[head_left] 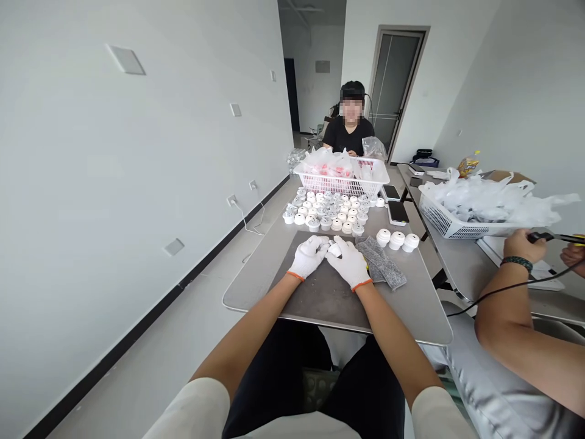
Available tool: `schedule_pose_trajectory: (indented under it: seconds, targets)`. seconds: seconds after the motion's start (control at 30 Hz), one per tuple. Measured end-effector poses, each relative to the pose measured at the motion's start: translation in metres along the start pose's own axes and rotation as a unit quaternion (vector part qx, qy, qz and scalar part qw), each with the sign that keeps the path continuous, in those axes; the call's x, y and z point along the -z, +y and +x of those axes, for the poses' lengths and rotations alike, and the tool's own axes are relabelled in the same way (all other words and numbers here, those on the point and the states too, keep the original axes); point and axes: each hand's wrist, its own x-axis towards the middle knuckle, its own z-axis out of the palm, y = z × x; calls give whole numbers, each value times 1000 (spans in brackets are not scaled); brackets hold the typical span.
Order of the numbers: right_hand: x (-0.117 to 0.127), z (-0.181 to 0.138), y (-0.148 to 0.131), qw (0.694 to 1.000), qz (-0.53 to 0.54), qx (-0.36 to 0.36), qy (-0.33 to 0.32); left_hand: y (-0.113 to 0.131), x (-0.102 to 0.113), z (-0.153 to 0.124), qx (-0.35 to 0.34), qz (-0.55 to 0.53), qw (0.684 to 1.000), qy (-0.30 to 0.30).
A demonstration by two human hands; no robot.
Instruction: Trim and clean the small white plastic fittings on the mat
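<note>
My left hand [309, 256] and my right hand [347, 263], both in white knitted gloves with orange cuffs, meet over a dark mat [315, 299] on the table. Between their fingertips is a small white round part [335, 249], gripped from both sides; the gloves cover most of it. Beside my right hand lies a folded grey cloth [381, 263], and something yellow peeks out by the wrist. To the right stand three white stepped round parts [397, 240]. Several similar white parts [326, 211] fill rows beyond my hands, some showing metal on top.
A white basket [340, 184] with plastic bags stands at the table's far end, before a seated person [350, 131]. Two black-topped devices [398, 213] lie at the right edge. On the side table is another bag-filled basket [450, 227]; a neighbour's arm [516, 299] holds a cabled tool there.
</note>
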Motion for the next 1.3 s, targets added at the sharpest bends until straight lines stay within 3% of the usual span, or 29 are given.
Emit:
schedule_pose_trajectory:
  seconds: [0.27, 0.47, 0.7, 0.87, 1.03, 1.17, 1.3]
  targets:
    - [-13, 6, 11, 999, -24, -23, 7, 3, 1, -1, 0, 45, 999, -3]
    - [-30, 13, 20, 980, -141, -110, -93, 3, 0, 0, 53, -46, 997, 23]
    - [-35, 14, 37, 991, -89, -67, -74, 5, -1, 2, 102, -136, 985, -6]
    - [-37, 16, 44, 993, -36, -103, -54, 5, 0, 1, 116, -174, 978, -5]
    - [-34, 18, 48, 987, 1, -142, -72, 0, 2, 11, 58, -168, 984, -22]
    - [-34, 18, 52, 968, 116, -211, -67, -8, 0, 25, -41, -95, 994, -33]
    - [-36, 16, 50, 944, 227, -226, -73, -11, 0, 25, -85, -33, 996, -4]
